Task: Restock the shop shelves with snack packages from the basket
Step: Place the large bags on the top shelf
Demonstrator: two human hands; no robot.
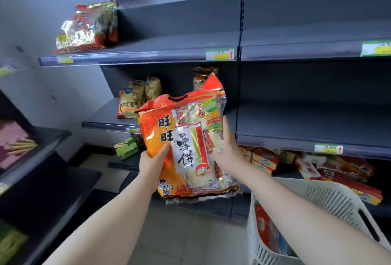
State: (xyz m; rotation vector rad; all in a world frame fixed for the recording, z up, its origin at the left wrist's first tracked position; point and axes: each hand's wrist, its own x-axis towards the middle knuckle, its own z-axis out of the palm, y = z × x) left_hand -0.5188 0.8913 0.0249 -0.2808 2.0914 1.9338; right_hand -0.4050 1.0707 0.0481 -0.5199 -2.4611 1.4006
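Observation:
A large orange and red rice cracker bag (186, 144) is held upright in front of the dark shelves. My left hand (153, 162) grips its lower left edge, thumb on the front. My right hand (228, 148) rests flat against its right side with straight fingers. The white slatted basket (330, 197) stands at the lower right and holds more red packages (263, 226). Similar red bags (88, 27) lean at the left end of the top shelf (169, 53).
Yellow chip bags (137, 99) and another pack (203, 76) sit on the middle shelf (296, 129). Green boxes (129, 147) and red boxes (338, 171) lie on the lower shelf. A second shelf unit (42, 159) stands at the left. Tiled floor (179, 233) lies below.

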